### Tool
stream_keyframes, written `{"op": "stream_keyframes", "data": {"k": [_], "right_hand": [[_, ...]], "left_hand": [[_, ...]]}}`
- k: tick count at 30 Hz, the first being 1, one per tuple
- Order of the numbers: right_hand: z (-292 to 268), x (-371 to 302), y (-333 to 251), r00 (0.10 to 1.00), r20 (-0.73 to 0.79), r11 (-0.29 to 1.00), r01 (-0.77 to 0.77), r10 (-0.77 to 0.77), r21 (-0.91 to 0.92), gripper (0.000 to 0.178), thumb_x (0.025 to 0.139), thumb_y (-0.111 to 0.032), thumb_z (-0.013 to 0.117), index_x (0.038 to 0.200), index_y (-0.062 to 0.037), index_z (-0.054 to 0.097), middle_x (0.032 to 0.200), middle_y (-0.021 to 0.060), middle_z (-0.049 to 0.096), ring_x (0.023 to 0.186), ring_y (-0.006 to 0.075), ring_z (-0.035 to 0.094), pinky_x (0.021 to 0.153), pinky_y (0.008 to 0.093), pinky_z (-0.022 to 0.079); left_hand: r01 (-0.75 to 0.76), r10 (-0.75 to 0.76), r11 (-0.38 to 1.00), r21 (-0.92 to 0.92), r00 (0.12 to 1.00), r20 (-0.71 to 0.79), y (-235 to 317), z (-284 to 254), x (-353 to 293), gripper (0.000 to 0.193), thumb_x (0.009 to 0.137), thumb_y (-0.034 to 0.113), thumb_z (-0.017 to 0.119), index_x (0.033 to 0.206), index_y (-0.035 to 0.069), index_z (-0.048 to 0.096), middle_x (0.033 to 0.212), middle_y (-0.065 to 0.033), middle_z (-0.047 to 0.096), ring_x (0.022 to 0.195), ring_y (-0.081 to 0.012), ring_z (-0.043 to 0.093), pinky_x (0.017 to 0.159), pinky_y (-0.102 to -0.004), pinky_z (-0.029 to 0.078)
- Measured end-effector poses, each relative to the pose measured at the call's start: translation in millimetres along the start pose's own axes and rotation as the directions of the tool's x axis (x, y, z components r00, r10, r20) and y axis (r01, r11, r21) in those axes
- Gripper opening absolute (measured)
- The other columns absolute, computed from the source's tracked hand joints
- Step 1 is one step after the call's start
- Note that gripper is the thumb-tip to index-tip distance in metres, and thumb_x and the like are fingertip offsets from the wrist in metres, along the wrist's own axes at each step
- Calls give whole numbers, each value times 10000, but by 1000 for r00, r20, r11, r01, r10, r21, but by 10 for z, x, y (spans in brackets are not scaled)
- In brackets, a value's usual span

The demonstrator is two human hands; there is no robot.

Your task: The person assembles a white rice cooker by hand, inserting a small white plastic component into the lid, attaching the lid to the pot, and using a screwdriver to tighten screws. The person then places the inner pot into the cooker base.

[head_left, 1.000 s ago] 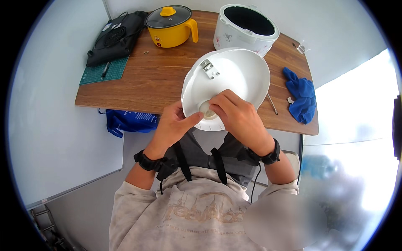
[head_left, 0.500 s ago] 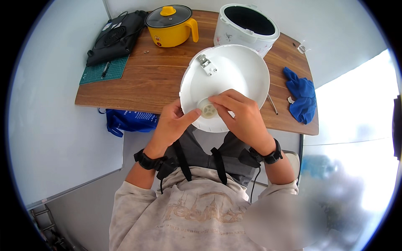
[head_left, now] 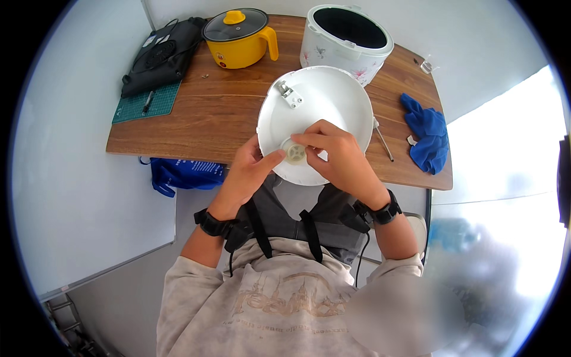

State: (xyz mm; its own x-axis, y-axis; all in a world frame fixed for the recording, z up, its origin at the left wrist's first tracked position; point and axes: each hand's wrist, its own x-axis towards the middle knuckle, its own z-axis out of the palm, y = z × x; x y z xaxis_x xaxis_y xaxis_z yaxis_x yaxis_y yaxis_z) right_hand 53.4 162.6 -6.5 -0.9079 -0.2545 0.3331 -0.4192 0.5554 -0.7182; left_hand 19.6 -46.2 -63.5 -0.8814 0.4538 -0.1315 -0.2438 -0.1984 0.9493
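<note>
A white, shallow, round lid (head_left: 333, 98) is tilted over the table's front edge, its hollow inside facing up toward me. Near its lower left sits a small round plastic cap (head_left: 295, 153) with openings in its face. My left hand (head_left: 247, 172) grips the lid's left rim, the thumb inside against the cap and the other fingers mostly hidden behind. From the right, my right hand (head_left: 342, 157) closes thumb and fingers on the cap's edge. A metal latch (head_left: 289, 94) is fixed inside the lid's upper left.
Behind the lid stands a white cooker body (head_left: 309, 47) with a dark inside. A yellow pot (head_left: 241, 52) and a black appliance (head_left: 160, 56) are at the back left, by a green cutting mat (head_left: 163, 106). To the right lie a screwdriver (head_left: 385, 143) and blue cloth (head_left: 429, 134).
The lid has shrunk slightly in view and its right edge has shifted left, uncovering more of the screwdriver. Both hands keep their hold, the right one moving slightly left.
</note>
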Motion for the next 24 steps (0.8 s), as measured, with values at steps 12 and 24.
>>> {"op": "stream_keyframes", "data": {"k": [12,24], "right_hand": [[75,24,259,998,30,998,-56,55,37,361,801,32,645,1143,-47,730,945,115,623,798,252,643,741,347,532],[123,49,376,999,36,999,-20,19,44,315,811,-15,693,1121,-64,721,965,116,664,816,264,668,760,362,546]], "left_hand": [[58,-61,996,-72,998,-33,-84,17,152,418,961,120,645,1330,-42,534,1202,-124,654,1031,-174,686,878,-329,595],[130,-132,991,-42,989,-58,-125,-38,289,465,943,163,658,1318,-72,515,1214,-173,642,1065,-244,690,875,-370,613]]}}
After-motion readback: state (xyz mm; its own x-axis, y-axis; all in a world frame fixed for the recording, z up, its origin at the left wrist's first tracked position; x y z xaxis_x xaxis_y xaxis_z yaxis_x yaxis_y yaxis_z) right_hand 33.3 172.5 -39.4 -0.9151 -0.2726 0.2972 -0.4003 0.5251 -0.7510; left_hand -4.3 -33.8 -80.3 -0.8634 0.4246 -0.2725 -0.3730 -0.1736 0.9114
